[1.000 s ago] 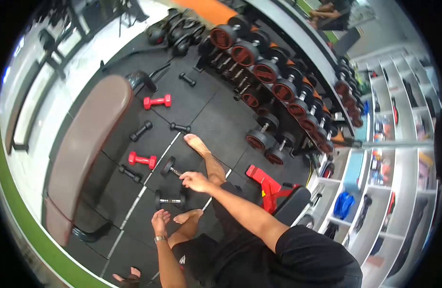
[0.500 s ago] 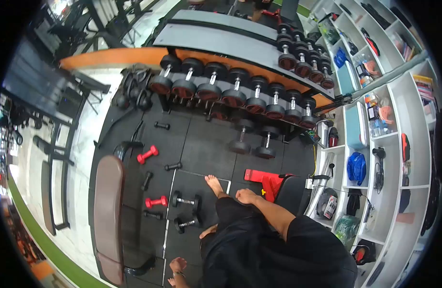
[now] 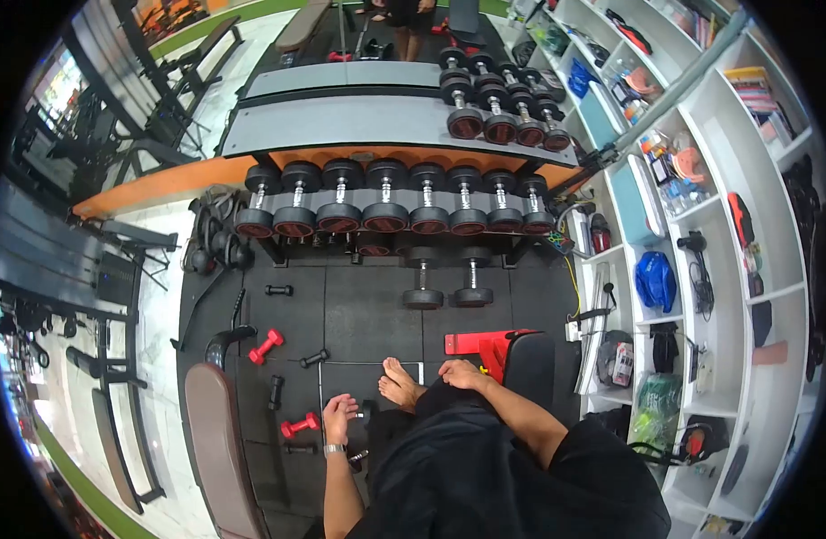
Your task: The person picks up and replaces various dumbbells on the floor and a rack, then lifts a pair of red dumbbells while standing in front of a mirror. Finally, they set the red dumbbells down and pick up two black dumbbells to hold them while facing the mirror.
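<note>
Left hand (image 3: pixel 338 415) hovers beside bench (image 3: pixel 217 449) edge

Bench (image 3: pixel 217 449) left of small dumbbells (image 3: pixel 299 424); rack (image 3: pixel 386 211) ahead (shelves (image 3: pixel 700 269) right).

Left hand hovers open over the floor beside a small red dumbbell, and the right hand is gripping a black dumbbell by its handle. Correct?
Not quite. In the head view the right hand rests empty on the person's knee and grips nothing. The rest stands: the left hand is open beside the small red dumbbell.

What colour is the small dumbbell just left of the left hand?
Red dumbbell, clearest in the head view.
</note>
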